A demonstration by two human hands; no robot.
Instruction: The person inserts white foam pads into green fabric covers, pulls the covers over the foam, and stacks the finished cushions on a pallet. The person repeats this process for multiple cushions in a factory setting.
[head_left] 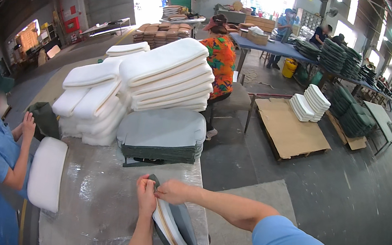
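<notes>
Near the table's front edge, a dark grey-green cushion cover (186, 219) stands on its side, gaping along one edge. Inside it shows a foam pad (169, 228) with white and tan layers. My left hand (145, 198) is closed round the cover's upper corner. Against the same corner, my right hand (172, 192) pinches the fabric edge; the fingertips are partly hidden. Just beyond my hands lies a stack of flat grey-green covers (162, 130). Behind it rise piles of white foam pads (168, 73).
The table (92, 183) is wrapped in clear plastic. At left, a co-worker (1, 136) in a blue shirt handles a dark green cover (43, 120) beside a white pad (47, 173). Another person (222, 57) sits behind the piles. A cardboard-topped pallet (283, 129) stands on the floor at right.
</notes>
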